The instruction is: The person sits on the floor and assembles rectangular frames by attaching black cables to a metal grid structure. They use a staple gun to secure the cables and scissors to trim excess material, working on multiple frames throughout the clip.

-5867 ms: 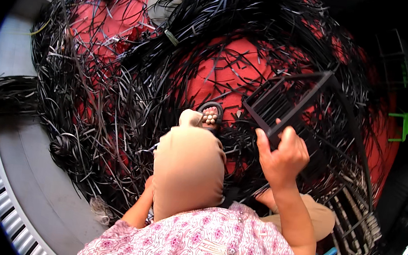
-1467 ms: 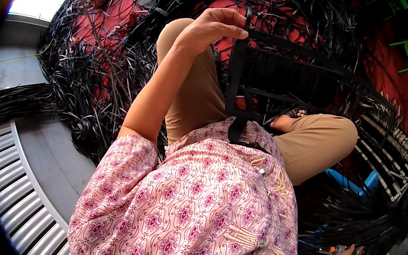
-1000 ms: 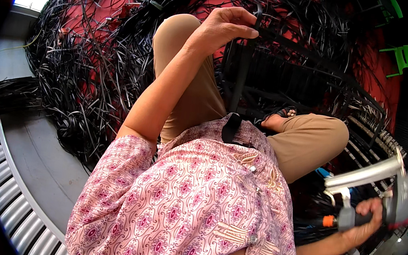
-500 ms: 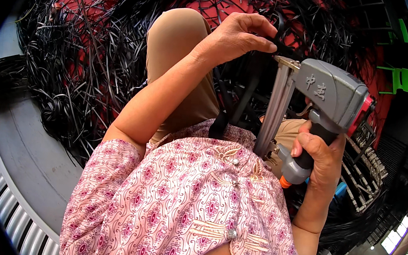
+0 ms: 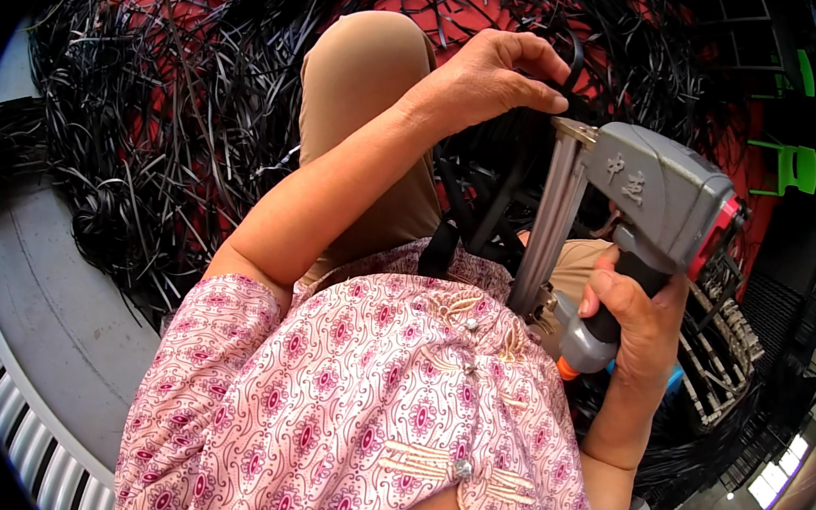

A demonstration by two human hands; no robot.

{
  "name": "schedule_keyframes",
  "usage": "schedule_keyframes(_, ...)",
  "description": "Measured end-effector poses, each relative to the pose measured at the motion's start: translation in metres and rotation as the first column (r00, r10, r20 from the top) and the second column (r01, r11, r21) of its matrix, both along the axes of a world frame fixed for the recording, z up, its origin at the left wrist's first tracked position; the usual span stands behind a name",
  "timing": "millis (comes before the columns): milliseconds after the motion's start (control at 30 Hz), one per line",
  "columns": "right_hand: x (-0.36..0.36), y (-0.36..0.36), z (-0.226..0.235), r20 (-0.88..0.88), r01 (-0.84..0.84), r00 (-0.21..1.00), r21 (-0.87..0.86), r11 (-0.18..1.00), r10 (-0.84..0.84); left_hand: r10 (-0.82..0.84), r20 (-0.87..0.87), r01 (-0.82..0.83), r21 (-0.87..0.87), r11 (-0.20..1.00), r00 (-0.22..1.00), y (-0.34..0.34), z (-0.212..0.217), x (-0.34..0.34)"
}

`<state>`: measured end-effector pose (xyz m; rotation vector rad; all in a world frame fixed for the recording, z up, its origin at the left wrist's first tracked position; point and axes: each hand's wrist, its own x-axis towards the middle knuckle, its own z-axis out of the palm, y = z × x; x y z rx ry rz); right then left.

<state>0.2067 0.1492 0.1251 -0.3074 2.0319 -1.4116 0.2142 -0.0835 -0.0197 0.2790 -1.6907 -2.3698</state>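
Observation:
My right hand (image 5: 634,316) is wrapped round the dark grip of a grey pneumatic staple gun (image 5: 652,187), which has a red back end and an orange fitting below the handle. Its long metal magazine (image 5: 547,221) slants down toward my shirt. Just beyond the gun's nose, my left hand (image 5: 501,76) is bent over with thumb and fingers curled round a black strip (image 5: 577,61). The strip arcs up beside the fingertips, and its lower part is hidden. Behind the gun, a dark frame (image 5: 500,200) stands partly hidden between my knees.
Tangled black strips (image 5: 181,128) cover much of the red floor (image 5: 447,3). A grey flat surface (image 5: 56,255) lies at left beside a ribbed metal edge. Green chairs (image 5: 793,170) stand far right, near a rack of pale, staple-like rows (image 5: 725,342).
My left hand has shifted slightly to the right, still by the gun's nose. The gun has moved a little down and left, my right hand still round its grip.

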Motion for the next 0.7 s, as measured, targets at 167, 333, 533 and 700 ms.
schedule_keyframes(167, -0.003, 0.003, 0.000, 0.056, -0.084, 0.995, 0.058, 0.995, 0.081, -0.017, -0.004, 0.018, 0.025, 1.000, 1.000, 0.000, -0.002, 0.004)
schedule_keyframes(333, 0.008, -0.010, 0.005, -0.013, -0.055, 0.998, 0.092, 0.994, 0.056, -0.047, -0.031, 0.048, 0.038, 0.998, 0.998, -0.001, -0.003, 0.006)
schedule_keyframes(533, 0.009, -0.011, 0.005, -0.051, -0.124, 0.990, 0.154, 0.980, 0.133, -0.087, -0.055, 0.084, -0.040, 0.996, 0.995, -0.009, 0.003, -0.002)
schedule_keyframes(700, 0.012, -0.011, 0.005, -0.052, -0.111, 0.991, 0.199, 0.974, 0.124, -0.046, -0.031, 0.046, 0.011, 0.999, 0.998, -0.008, -0.012, -0.008)
